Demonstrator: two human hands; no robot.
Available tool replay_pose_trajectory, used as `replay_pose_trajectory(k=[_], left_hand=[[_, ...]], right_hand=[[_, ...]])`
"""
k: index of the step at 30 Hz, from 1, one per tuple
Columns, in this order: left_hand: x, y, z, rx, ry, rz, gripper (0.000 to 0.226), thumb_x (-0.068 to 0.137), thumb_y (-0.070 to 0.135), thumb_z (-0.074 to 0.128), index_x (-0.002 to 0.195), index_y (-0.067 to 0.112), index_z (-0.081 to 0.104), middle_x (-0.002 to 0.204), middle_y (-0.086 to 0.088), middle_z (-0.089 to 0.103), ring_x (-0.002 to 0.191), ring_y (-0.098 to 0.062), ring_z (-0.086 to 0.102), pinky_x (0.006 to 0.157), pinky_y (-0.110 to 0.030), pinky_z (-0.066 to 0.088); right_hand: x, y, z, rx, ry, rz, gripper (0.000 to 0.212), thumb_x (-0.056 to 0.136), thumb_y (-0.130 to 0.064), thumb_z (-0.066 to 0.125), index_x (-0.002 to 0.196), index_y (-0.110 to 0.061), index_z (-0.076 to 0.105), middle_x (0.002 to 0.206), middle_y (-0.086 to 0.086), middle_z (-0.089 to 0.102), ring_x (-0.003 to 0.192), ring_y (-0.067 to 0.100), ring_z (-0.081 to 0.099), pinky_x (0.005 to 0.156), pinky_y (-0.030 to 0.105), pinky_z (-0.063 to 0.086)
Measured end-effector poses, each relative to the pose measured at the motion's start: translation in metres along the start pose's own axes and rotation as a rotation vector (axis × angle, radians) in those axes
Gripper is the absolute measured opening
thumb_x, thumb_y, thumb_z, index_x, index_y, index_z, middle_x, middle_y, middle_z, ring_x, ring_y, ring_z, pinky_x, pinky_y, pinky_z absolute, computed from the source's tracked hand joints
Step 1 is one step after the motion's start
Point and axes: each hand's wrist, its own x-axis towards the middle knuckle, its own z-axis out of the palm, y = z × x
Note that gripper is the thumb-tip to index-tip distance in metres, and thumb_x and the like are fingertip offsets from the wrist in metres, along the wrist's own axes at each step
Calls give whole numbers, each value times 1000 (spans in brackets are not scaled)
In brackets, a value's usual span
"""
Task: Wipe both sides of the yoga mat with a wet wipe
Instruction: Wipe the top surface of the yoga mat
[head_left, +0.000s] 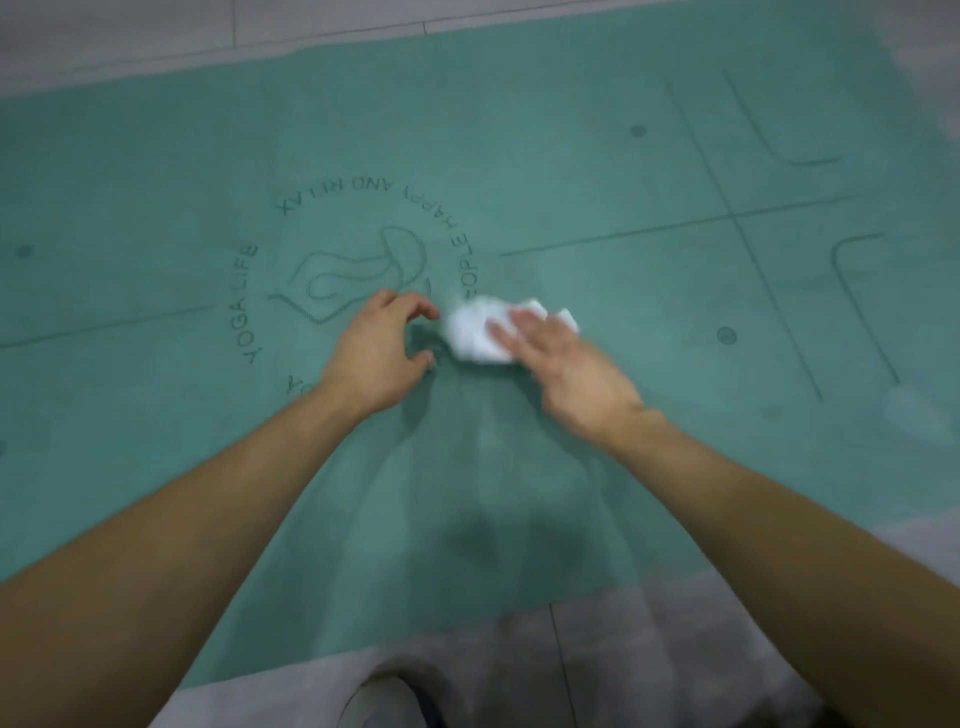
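fingers (501, 332) of my right hand (566, 364) lie straight and flat, pressing one crumpled white wet wipe (480, 332) onto the single teal rubber yoga mat (597, 208); that hand is motion-blurred. my left hand (371, 353) sits just beside the wipe, fingers curled like a claw with the tips on the mat, gripping nothing i can see. i count two hands, one wipe, one mat. the mat lies spread on a pale grey tiled floor (156, 36), printed with a circular logo (358, 275) and dark guide lines. one shoe toe (384, 701) shows at the bottom edge.
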Motion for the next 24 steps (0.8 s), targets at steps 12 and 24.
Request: replay_pose_trajectory(k=[12,24], left_hand=[[5,-46,40,428,207,167,44,106,35,51,144,12,53,144,-14,50,137,-37,47,118,-52,33],[-6,-50,54,359,320,203,49,108,29,46,153,10,51,158,-16,44,157,-31,31,127,-56,22]], right_hand=[[-6,-50,47,-106,-11,222,78,104,-70,22,169,-30,5,176,4,-10,161,19,-17,130,55,3],[-25,-87,53,44,35,246,79,107,-58,36,167,-11,16,176,4,1,162,17,-7,132,46,8]])
